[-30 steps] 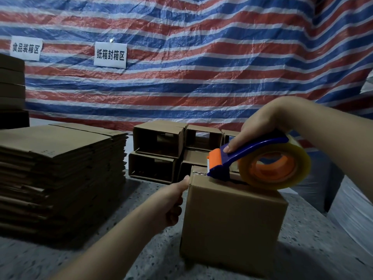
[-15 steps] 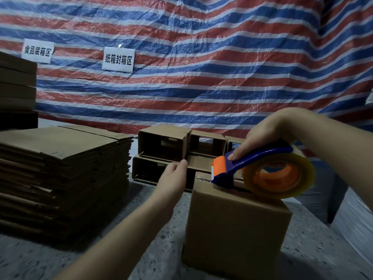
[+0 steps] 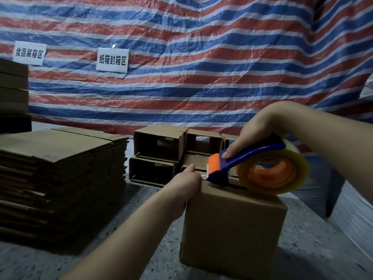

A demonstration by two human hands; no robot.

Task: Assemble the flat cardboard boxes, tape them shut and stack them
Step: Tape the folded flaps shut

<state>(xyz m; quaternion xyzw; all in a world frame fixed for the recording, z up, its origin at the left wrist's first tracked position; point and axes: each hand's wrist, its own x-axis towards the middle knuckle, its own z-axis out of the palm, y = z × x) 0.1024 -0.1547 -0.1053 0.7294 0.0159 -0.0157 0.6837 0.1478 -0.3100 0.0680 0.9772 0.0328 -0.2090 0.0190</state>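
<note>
Cardboard box [image 3: 232, 229], assembled and closed, stands upright on the speckled table [image 3: 141, 201] in the near right foreground, one vertical edge turned toward the camera. The left hand [image 3: 182, 188] lies against the box's upper left corner, fingers curled over the top edge and gripping it; the thumb points up and away from the viewer. The right hand [image 3: 256, 136] comes in from the right, above the box, and is clamped round the blue handle of the tape dispenser [image 3: 252, 168], index finger laid along the handle. The dispenser rests on the box top (its roll of clear tape on an orange core sits toward the right, its orange cutter head toward the left), so its long axis runs right to left across the top, the cutter pointing at the left hand and just beside its fingertips. Whether tape already lies on the top seam cannot be told.

Behind the box, open assembled boxes [image 3: 159, 154] lie stacked on their sides, openings facing the viewer. At left stands a pile of flat cardboard blanks [image 3: 60, 174]. A red, white and blue striped tarpaulin [image 3: 201, 67] bearing two white paper signs [image 3: 112, 60] forms the backdrop.
</note>
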